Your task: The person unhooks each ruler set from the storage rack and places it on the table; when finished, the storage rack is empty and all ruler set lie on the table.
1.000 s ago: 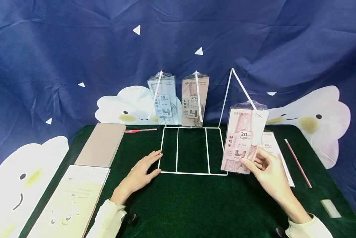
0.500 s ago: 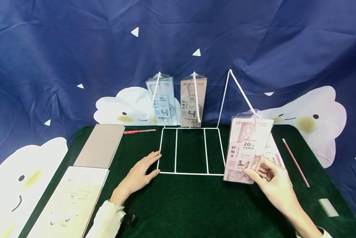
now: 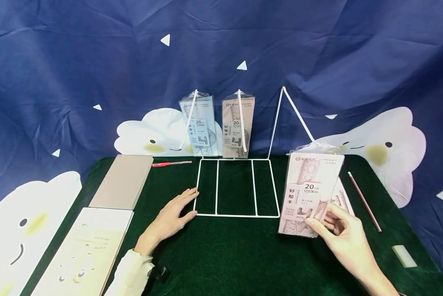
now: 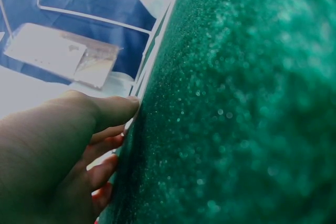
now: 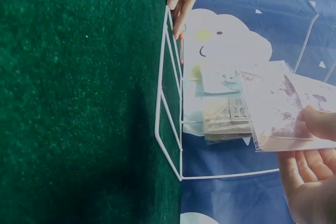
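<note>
In the head view my right hand (image 3: 345,238) holds a pink ruler set packet (image 3: 310,176) by its lower right edge, thumb in front and fingers behind. The packet's clear top flap is at the tip of the right prong of a white wire rack (image 3: 236,215); whether the prong passes through its hole I cannot tell. My left hand (image 3: 171,220) rests on the green cloth, fingertips touching the left side of the rack's base. On the left prong hangs a blue ruler set packet (image 3: 203,131), and on the middle prong a brown one (image 3: 231,127).
Another pink packet (image 3: 341,195) lies partly hidden behind the held one. A pencil (image 3: 365,201) and an eraser (image 3: 404,256) lie at the right. Two notebooks (image 3: 121,181) and a red pen (image 3: 171,163) are at the left. A blue curtain (image 3: 221,45) hangs behind.
My right hand has drawn the pink packet down and toward me, its top now at the prong's tip. My left hand stays at the rack's base.
</note>
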`<act>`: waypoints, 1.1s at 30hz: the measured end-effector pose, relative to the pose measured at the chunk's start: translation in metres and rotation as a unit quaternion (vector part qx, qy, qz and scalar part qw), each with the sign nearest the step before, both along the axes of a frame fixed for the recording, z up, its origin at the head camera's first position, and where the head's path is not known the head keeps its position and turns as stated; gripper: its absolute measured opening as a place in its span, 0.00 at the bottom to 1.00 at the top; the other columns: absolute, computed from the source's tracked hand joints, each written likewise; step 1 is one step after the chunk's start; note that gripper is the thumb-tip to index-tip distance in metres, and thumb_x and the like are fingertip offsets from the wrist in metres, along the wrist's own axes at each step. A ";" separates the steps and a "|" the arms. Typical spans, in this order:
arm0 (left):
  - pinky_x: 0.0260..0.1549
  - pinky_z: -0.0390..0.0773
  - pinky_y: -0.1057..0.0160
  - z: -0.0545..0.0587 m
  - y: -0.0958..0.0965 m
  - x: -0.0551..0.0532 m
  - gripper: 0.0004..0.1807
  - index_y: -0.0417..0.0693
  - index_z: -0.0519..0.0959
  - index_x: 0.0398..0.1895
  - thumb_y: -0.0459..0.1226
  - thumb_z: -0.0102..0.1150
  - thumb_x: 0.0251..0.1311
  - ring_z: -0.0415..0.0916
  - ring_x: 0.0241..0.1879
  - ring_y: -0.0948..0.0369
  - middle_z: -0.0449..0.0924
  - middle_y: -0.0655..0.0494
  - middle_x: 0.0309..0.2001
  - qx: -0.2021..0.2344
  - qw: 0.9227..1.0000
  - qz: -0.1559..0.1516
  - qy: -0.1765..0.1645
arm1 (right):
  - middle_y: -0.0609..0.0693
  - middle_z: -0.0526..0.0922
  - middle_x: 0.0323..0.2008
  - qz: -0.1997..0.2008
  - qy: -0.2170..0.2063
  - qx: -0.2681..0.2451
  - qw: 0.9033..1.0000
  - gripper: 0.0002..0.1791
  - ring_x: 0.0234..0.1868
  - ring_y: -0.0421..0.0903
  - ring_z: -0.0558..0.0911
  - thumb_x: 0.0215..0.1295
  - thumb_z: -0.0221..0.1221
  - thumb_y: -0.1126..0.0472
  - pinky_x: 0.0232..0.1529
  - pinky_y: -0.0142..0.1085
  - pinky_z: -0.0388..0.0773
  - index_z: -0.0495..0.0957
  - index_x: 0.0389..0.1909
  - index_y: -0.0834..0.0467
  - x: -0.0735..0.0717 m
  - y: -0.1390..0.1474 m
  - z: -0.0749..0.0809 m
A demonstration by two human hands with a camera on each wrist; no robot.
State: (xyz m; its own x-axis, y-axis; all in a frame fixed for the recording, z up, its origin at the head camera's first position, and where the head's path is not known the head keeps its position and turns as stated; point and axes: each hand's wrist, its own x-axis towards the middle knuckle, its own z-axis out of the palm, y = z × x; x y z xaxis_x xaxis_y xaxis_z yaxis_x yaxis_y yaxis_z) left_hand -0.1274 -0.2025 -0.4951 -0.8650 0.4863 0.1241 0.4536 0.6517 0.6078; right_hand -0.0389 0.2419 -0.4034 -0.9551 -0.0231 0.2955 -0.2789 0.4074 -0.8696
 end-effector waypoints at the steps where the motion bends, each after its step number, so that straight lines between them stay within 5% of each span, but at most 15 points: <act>1: 0.75 0.56 0.36 0.000 0.000 0.000 0.33 0.46 0.66 0.79 0.43 0.59 0.75 0.53 0.81 0.48 0.59 0.52 0.81 0.000 1.000 0.000 0.002 | 0.41 0.90 0.45 -0.001 0.000 -0.004 1.000 0.17 0.45 0.35 0.89 0.63 0.67 0.78 0.46 0.25 0.83 0.80 0.53 0.70 0.001 0.000 0.000; 7: 0.75 0.56 0.36 0.000 0.000 0.000 0.33 0.46 0.66 0.79 0.43 0.59 0.75 0.53 0.81 0.47 0.59 0.51 0.81 0.001 1.000 0.000 0.002 | 0.46 0.90 0.43 0.003 -0.002 -0.034 0.999 0.18 0.44 0.36 0.89 0.62 0.66 0.81 0.46 0.26 0.83 0.80 0.53 0.72 0.005 0.001 0.001; 19: 0.74 0.56 0.35 0.000 0.001 0.000 0.33 0.45 0.66 0.79 0.42 0.60 0.74 0.53 0.81 0.47 0.59 0.51 0.81 0.006 1.000 -0.001 0.002 | 0.47 0.90 0.40 -0.006 0.010 -0.008 1.000 0.14 0.39 0.36 0.87 0.60 0.67 0.81 0.45 0.24 0.83 0.81 0.46 0.69 0.007 0.004 0.004; 33: 0.74 0.56 0.35 -0.002 -0.001 -0.001 0.33 0.45 0.66 0.79 0.43 0.59 0.75 0.53 0.81 0.47 0.58 0.50 0.81 0.004 1.000 -0.003 0.005 | 0.47 0.91 0.44 0.000 0.004 -0.136 0.991 0.24 0.44 0.37 0.90 0.61 0.62 0.85 0.43 0.26 0.84 0.80 0.58 0.69 0.003 0.030 -0.005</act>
State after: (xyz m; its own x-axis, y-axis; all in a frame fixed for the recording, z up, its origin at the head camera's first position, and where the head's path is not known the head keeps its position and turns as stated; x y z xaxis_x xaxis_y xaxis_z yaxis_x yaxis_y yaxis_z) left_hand -0.1288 -0.2032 -0.4969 -0.8605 0.4909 0.1362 0.4636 0.6437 0.6089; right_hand -0.0364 0.2718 -0.4087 -0.9529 0.0575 0.2977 -0.2858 0.1576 -0.9452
